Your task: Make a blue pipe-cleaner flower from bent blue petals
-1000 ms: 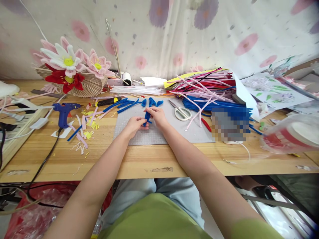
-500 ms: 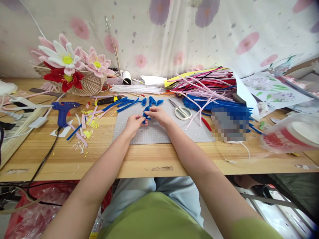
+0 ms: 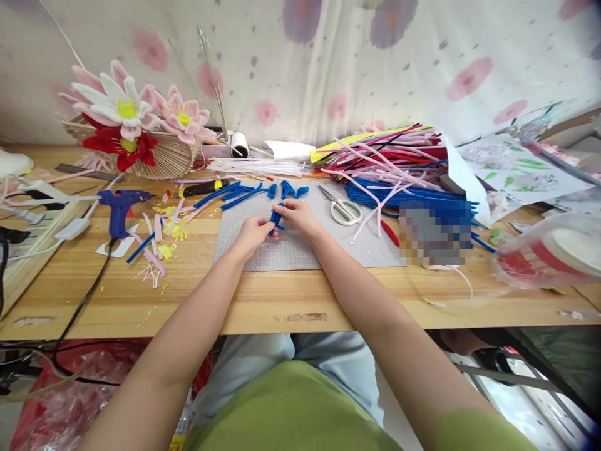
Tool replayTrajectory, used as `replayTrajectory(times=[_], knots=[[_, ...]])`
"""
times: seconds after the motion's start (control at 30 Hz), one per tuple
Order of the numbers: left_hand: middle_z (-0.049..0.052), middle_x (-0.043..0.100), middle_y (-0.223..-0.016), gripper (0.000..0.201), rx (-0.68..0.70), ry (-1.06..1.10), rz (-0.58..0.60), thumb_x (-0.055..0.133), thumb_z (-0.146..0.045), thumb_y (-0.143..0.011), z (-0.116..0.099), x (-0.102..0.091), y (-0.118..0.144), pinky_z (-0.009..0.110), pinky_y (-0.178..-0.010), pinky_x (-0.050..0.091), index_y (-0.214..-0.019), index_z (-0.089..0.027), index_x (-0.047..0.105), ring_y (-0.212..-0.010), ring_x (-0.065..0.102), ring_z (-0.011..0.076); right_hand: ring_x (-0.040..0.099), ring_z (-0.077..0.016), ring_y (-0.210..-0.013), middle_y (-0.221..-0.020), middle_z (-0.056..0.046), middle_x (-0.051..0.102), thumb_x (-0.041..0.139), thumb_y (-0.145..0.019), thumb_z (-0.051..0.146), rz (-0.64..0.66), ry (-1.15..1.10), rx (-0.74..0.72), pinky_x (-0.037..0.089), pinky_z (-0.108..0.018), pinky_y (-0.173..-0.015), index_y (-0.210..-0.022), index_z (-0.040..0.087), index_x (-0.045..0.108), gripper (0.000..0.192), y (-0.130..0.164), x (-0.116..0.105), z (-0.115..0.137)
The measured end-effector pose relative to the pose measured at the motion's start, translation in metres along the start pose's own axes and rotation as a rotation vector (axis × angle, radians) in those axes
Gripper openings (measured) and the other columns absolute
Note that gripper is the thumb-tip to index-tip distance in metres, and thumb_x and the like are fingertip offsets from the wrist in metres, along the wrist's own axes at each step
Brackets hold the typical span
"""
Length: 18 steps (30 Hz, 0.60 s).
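Spanning the far left of the pale wood-grain counter (image 3: 188, 307) are white cables with a white oblong plug block (image 3: 71, 229). Next comes a blue pistol-shaped glue gun (image 3: 121, 213), its nozzle pointing right; behind it, white, pink and red fuzzy flowers (image 3: 115, 106) rest against a beige pleated, fan-like form (image 3: 171, 160). Pink, white and yellow scraps (image 3: 165, 252) lie to the right of the glue gun, with a black-and-yellow slim-handled tool (image 3: 201, 188) behind them. At centre, above a grey gridded cutting mat (image 3: 300, 254), the left hand (image 3: 254, 237) has its fingers closed on the lower part of a blue fuzzy elongated piece (image 3: 277, 218). The right hand (image 3: 300, 216) grips the upper part of the same piece, its fingers bent around it; the exact contact of each fingertip cannot be told. Small blue curled fuzzy pieces (image 3: 287, 188) lie just beyond the hands. Farther right are grey-and-white-handled scissors (image 3: 345, 211), lying partly spread, crossed pale pink fuzzy stems (image 3: 379, 210), a blue bundle of fuzzy stems (image 3: 375, 195) and, at the right edge, a red-and-white cup (image 3: 558, 250) in clear plastic.
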<state>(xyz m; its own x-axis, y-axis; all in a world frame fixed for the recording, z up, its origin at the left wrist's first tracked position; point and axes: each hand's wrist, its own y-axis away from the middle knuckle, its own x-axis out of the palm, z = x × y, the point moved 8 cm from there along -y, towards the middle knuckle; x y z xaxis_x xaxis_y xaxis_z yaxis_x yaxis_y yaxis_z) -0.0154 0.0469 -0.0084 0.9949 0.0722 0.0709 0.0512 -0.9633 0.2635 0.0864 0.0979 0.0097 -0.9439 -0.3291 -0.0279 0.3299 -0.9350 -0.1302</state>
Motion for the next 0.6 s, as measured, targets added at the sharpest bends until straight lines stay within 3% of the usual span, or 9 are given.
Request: replayTrajectory(times=[0.2, 0.4, 0.6], knots=[[-0.001, 0.056, -0.05, 0.009, 0.001, 0.019, -0.018, 0.056, -0.008, -0.07, 0.0, -0.005, -0.001, 0.024, -0.052, 0.052, -0.061, -0.01, 0.057, -0.046, 0.053, 0.0074, 0.04, -0.007, -0.05, -0.051, 0.003, 0.047, 0.068, -0.06, 0.051, -0.087, 0.067, -0.003, 0.034, -0.022, -0.051, -0.056, 0.015, 0.056, 0.038, -0.001, -0.007, 0.002], [0.002, 0.058, -0.051, 0.01, -0.034, 0.02, 0.003, 0.059, -0.009, -0.067, 0.001, -0.01, -0.004, 0.024, -0.052, 0.051, -0.057, -0.009, 0.058, -0.046, 0.054, 0.0086, 0.056, -0.0133, -0.067, -0.071, -0.005, 0.061, 0.053, -0.072, 0.061, -0.07, -0.051, 0.079, 0.042, -0.024, -0.056, -0.074, 0.016, 0.063, 0.046, 0.0, -0.013, -0.002], [0.004, 0.06, -0.051, 0.01, -0.076, -0.062, 0.007, 0.06, -0.009, -0.064, 0.001, -0.009, -0.002, 0.024, -0.049, 0.05, -0.054, -0.009, 0.058, -0.045, 0.055, 0.0102, 0.047, -0.0096, -0.059, -0.062, 0.001, 0.057, 0.061, -0.069, 0.04, 0.033, 0.274, -0.074, 0.035, -0.023, -0.058, -0.067, 0.015, 0.061, 0.025, -0.002, -0.018, 0.005]])
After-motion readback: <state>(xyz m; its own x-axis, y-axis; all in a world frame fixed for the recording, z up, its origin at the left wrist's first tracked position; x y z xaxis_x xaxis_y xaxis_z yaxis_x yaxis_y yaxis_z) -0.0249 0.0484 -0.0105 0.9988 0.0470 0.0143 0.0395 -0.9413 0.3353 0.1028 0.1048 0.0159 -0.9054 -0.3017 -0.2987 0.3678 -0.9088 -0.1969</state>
